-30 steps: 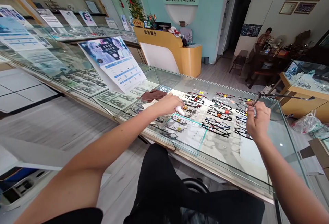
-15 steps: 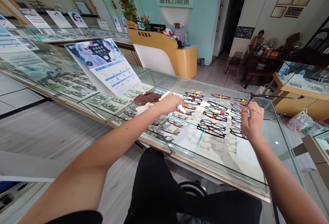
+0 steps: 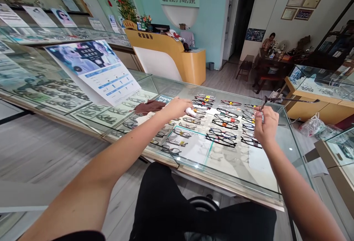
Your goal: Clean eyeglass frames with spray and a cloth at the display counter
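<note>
My left hand (image 3: 178, 107) rests on the glass counter (image 3: 287, 148), closed round a small white bottle (image 3: 190, 112). A brown cloth (image 3: 148, 106) lies just left of it. My right hand (image 3: 266, 123) is raised above the counter, pinching a pair of thin-framed glasses (image 3: 287, 102) by the front. The temples of the glasses stick out to the right. Under the glass lie several rows of spectacle frames (image 3: 221, 130).
A tilted poster board (image 3: 95, 69) stands on the counter at left. An orange reception desk (image 3: 171, 52) is behind it. A person sits at a dark table (image 3: 272, 58) at the far right. Another glass case (image 3: 318, 86) and a plastic bag (image 3: 311, 126) are to the right.
The view has shifted a little rightward. Both hands keep their hold; the left hand stays on the bottle and the right hand stays up with the glasses.
</note>
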`<state>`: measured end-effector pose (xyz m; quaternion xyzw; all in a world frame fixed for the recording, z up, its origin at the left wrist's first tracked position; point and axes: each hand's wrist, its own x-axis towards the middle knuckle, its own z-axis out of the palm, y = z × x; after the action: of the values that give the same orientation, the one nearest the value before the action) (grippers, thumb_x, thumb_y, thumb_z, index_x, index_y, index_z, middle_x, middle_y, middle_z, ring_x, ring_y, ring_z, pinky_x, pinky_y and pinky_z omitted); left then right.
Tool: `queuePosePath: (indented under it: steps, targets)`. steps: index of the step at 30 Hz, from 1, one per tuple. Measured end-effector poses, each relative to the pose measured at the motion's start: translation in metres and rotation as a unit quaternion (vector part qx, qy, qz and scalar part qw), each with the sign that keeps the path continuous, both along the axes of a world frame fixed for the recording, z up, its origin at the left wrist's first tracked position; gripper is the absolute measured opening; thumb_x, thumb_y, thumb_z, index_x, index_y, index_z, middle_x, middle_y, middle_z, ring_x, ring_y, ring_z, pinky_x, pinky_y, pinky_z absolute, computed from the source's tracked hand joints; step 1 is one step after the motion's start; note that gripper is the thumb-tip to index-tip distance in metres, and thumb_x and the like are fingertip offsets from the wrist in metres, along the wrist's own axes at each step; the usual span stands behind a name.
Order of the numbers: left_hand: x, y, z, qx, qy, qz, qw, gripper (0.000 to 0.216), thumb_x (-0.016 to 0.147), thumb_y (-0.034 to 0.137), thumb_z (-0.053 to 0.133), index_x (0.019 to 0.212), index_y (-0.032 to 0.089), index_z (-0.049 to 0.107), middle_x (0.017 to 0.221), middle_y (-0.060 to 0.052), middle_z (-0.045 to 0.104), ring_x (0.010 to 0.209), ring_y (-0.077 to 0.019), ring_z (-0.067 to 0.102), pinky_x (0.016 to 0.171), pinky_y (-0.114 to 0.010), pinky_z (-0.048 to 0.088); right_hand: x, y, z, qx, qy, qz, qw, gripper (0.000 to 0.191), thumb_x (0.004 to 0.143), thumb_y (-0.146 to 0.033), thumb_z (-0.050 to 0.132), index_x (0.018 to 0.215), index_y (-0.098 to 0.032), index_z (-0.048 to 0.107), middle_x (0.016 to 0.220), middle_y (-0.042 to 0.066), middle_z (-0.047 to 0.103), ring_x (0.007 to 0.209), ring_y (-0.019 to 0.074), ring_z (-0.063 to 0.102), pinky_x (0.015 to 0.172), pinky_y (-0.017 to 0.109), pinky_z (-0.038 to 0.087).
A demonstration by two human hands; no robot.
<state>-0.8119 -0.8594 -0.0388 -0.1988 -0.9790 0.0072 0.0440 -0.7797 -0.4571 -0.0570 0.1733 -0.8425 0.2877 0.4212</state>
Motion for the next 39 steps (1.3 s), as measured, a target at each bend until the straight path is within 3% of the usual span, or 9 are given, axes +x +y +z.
queuePosePath:
  steps: [3, 6, 9, 13, 23, 39]
  targets:
    - [0.020, 0.021, 0.009, 0.062, 0.027, 0.000, 0.998, 0.022, 0.089, 0.014, 0.061, 0.100, 0.023, 0.077, 0.111, -0.006, 0.080, 0.105, -0.0266, 0.072, 0.086, -0.036, 0.037, -0.006, 0.007, 0.001, -0.009, 0.001, -0.025, 1.000, 0.033, 0.106, -0.031, 0.038, 0.109, -0.022, 0.069, 0.109, 0.014, 0.074, 0.103, 0.0294, 0.066, 0.094, 0.046, 0.042]
    - [0.043, 0.059, 0.011, 0.127, -0.006, -0.106, 0.986, 0.016, 0.091, 0.019, 0.064, 0.098, 0.025, 0.077, 0.108, -0.002, 0.081, 0.105, -0.0242, 0.072, 0.088, -0.036, 0.038, -0.013, 0.014, 0.001, -0.023, 0.009, -0.037, 0.999, 0.030, 0.105, -0.030, 0.038, 0.103, -0.022, 0.067, 0.108, 0.013, 0.075, 0.103, 0.0290, 0.067, 0.094, 0.045, 0.042]
    - [0.057, 0.098, 0.006, 0.129, -0.040, -0.183, 0.974, 0.013, 0.093, 0.021, 0.067, 0.098, 0.026, 0.078, 0.109, 0.000, 0.082, 0.107, -0.0226, 0.072, 0.087, -0.036, 0.036, -0.016, 0.018, 0.000, -0.029, 0.004, -0.047, 0.998, 0.027, 0.105, -0.030, 0.038, 0.099, -0.023, 0.064, 0.110, 0.014, 0.076, 0.103, 0.0290, 0.068, 0.093, 0.045, 0.042]
    - [0.060, 0.128, -0.005, 0.104, -0.062, -0.215, 0.969, 0.006, 0.093, 0.024, 0.072, 0.096, 0.027, 0.077, 0.108, 0.000, 0.083, 0.108, -0.0226, 0.073, 0.082, -0.035, 0.034, -0.015, 0.017, 0.000, -0.026, -0.001, -0.043, 0.999, 0.027, 0.105, -0.029, 0.039, 0.104, -0.022, 0.065, 0.110, 0.015, 0.075, 0.105, 0.0299, 0.067, 0.093, 0.046, 0.041]
    - [0.048, 0.137, -0.014, 0.080, -0.071, -0.203, 0.973, 0.004, 0.090, 0.025, 0.078, 0.089, 0.024, 0.075, 0.106, -0.001, 0.082, 0.108, -0.0234, 0.073, 0.079, -0.036, 0.029, -0.011, 0.009, 0.000, -0.013, -0.011, -0.043, 0.999, 0.025, 0.104, -0.027, 0.040, 0.103, -0.023, 0.065, 0.109, 0.012, 0.076, 0.102, 0.0281, 0.067, 0.093, 0.044, 0.041]
    - [0.015, 0.140, -0.016, 0.078, -0.069, -0.170, 0.980, 0.011, 0.087, 0.022, 0.070, 0.094, 0.026, 0.078, 0.111, -0.003, 0.083, 0.109, -0.0262, 0.073, 0.094, -0.037, 0.039, -0.013, 0.011, -0.001, -0.011, -0.010, -0.039, 0.999, 0.024, 0.104, -0.026, 0.041, 0.102, -0.022, 0.066, 0.111, 0.012, 0.077, 0.101, 0.0273, 0.067, 0.091, 0.043, 0.041]
